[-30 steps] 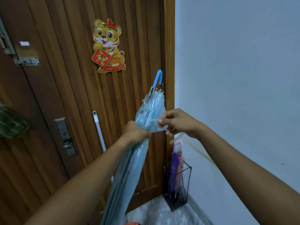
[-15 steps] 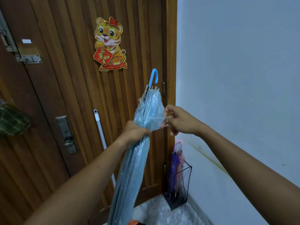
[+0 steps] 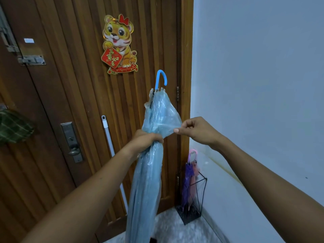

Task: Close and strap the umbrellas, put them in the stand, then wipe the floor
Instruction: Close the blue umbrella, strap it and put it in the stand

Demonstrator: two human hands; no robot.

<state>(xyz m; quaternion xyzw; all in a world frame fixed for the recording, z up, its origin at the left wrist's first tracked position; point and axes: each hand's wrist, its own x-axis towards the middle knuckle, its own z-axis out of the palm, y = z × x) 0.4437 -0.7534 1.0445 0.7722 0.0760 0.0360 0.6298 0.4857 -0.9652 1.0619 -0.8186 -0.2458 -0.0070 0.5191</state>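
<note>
Here's the blue umbrella [image 3: 149,181], folded and held up in front of the wooden door [image 3: 70,85], its curved blue handle [image 3: 162,78] pointing up and its tip dropping out of sight at the bottom edge. It leans a touch, top to the right. The left hand [image 3: 147,140] has it round the waist, fingers curled tight about the bunched clear-blue canopy. Above that grip the plastic billows loose. Over on the right, the right hand [image 3: 196,130] pinches a corner of that loose fold between thumb and forefinger and draws it out sideways, with the other fingers tucked in behind. Whether that corner is the strap I cannot tell.

Down low and farther off, in the corner where the door frame meets the pale wall [image 3: 254,67], a black wire stand [image 3: 201,190] sits on the speckled floor [image 3: 175,227]. Inside it stand a purple umbrella [image 3: 186,181] and a pink umbrella [image 3: 194,172], both handle-up and side by side. The blue one is well apart from the stand, up in both hands.

On the door, a tiger decoration [image 3: 119,44] sits high up, a white pole [image 3: 109,137] leans against the panels left of the umbrella, and a metal lock plate [image 3: 72,142] with its knob lies farther left. A bolt latch [image 3: 31,59] is up at the far left, and a green checked cloth [image 3: 14,127] hangs at the left edge.
</note>
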